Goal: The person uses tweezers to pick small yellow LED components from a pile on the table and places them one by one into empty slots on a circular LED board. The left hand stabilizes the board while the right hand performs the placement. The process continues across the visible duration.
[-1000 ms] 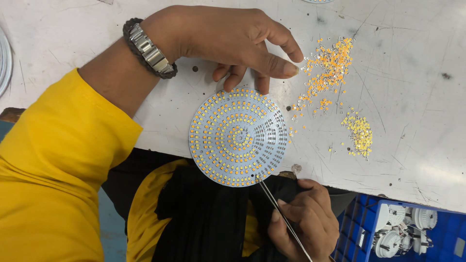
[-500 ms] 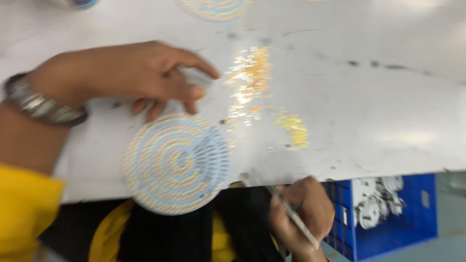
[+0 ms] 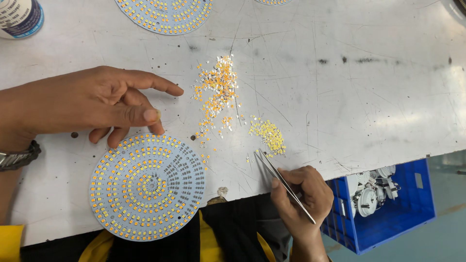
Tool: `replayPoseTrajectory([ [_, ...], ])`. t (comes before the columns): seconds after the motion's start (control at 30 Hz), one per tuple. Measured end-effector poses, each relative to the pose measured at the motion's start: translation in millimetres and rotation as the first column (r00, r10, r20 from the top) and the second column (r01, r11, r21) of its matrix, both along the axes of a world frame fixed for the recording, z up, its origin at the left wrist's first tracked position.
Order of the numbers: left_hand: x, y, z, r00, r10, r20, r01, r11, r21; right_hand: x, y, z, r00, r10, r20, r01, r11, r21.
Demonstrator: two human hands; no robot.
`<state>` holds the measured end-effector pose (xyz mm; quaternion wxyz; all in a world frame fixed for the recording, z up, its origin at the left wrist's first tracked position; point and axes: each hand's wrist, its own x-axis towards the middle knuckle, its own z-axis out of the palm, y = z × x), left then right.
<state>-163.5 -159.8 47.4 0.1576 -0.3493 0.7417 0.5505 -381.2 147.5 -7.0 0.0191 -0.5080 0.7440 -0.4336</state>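
Tweezers point(image 3: 284, 183) lie low in the frame, right of centre, at the bench's near edge, pinched in the fingers of the right hand point(image 3: 303, 196). Tips point up-left, just short of the yellow chip pile point(image 3: 268, 133); whether the tips are together, cannot tell.

Round LED board point(image 3: 147, 187) sits lower left on the bench point(image 3: 369, 97), near edge overhanging slightly. Rings mostly filled with small yellow chips; a wedge on its right side shows bare pads.

Left hand point(image 3: 92, 104) rests palm down just above the board, fingers loosely spread and holding nothing, fingertips point(image 3: 151, 116) at the board's upper rim. Watch point(image 3: 17, 157) on that wrist, far left.

Orange-and-silver chip scatter point(image 3: 218, 92) at centre, between left hand and yellow pile. Second board point(image 3: 165, 14) at top edge, cut off. White canister point(image 3: 19, 17) upper left corner. Blue crate point(image 3: 388, 208) with white parts, lower right, below bench level.
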Motion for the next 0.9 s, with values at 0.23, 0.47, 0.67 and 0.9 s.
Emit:
replayPoseTrajectory([
  [0.23,0,-1,-2,1.000,-0.004,-0.026,0.004,1.000,0.000,1,-2,2,1.000,0.008,-0.017,-0.008,1.000,0.015],
  [0.47,-1,1,2,0.999,-0.013,-0.050,0.012,1.000,-0.020,-1,1,-1,1.000,0.024,-0.014,-0.024,1.000,0.000],
  [0.67,6,0,3,0.974,-0.068,-0.217,0.063,0.998,-0.028,21,4,1,0.961,0.266,0.071,-0.259,0.961,-0.092],
  [0.9,12,-2,-2,0.938,-0.074,-0.339,0.071,0.997,-0.022,55,-2,-5,0.834,0.550,-0.050,-0.552,0.832,-0.056],
])
